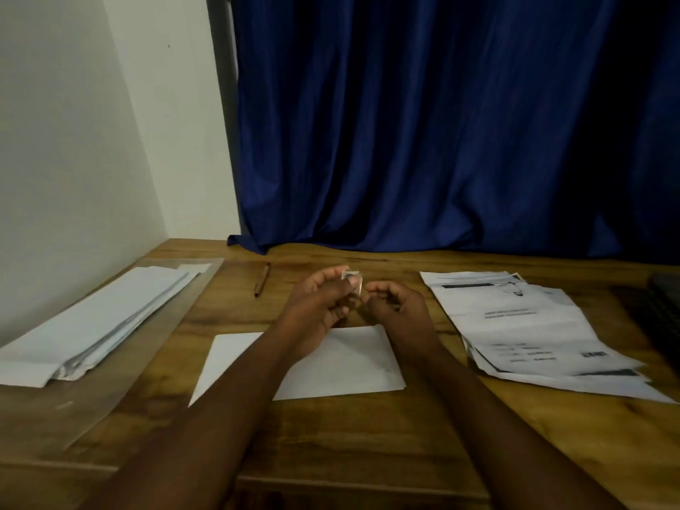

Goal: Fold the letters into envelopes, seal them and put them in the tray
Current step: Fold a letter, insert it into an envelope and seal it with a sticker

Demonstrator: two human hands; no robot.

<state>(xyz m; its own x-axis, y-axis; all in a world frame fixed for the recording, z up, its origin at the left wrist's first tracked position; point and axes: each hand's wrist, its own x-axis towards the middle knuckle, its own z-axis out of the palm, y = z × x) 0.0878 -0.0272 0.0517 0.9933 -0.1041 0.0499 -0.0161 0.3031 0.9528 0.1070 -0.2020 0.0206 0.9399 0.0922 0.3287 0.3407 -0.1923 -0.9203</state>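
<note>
both hands — small clear object (352, 280)

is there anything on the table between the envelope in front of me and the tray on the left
Nothing visible. Only bare wood lies between the envelope and the clear tray of finished envelopes. The pencil lies farther back, off that path. Both hands hover above the envelope, the left hand holding a small clear object.

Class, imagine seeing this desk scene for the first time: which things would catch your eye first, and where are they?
Probably the blue curtain filling the background, then the left hand and right hand raised together at centre, the left pinching a small clear object. Below them a white envelope lies on the wooden table, with printed letters to the right.
</note>
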